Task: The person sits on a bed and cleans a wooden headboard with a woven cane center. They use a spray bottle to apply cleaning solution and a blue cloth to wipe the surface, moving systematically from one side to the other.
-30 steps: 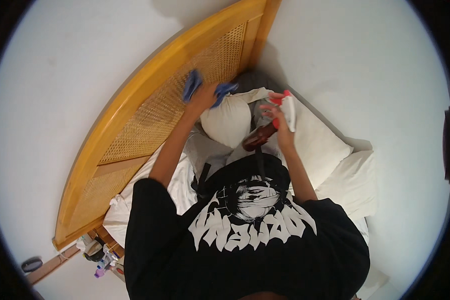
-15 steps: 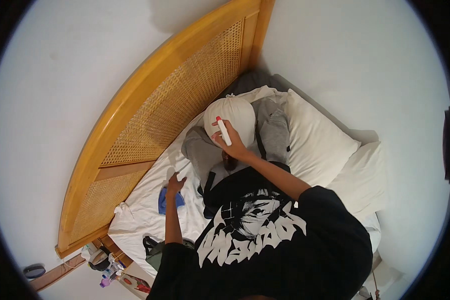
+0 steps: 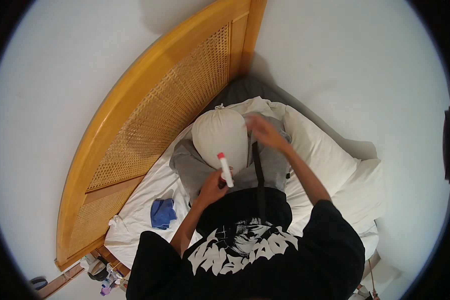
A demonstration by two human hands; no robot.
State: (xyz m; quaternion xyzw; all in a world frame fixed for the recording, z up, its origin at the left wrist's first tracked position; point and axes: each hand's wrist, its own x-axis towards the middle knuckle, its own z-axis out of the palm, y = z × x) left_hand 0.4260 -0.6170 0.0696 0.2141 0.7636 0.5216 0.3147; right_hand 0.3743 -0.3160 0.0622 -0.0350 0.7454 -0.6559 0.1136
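My left hand [image 3: 212, 189] is closed around a slim white tube with a red end [image 3: 226, 172], perhaps a marker. The tube stands out of my fingers with its red end pointing away from me, over the near side of a round, cream cloth-covered bundle [image 3: 217, 131]. This bundle rests in my lap, gathered to a small knot at its far top. My right hand [image 3: 266, 132] is beside the bundle's right side; its fingers are smeared by motion. Whether they touch the cloth cannot be made out. Beneath lie my grey trouser legs [image 3: 190, 161] and a black strap [image 3: 259, 170].
A crumpled blue cloth [image 3: 163, 213] lies on the white bedsheet [image 3: 135, 227] at left. Cream pillows [image 3: 317, 145] lean along the wall at right. A wooden headboard with woven cane [image 3: 150, 115] curves along the left. Small items [image 3: 102, 275] sit at lower left.
The white tube has passed from my right hand to my left. My left hand has come from beside the blue cloth to the lap; my right hand has moved right.
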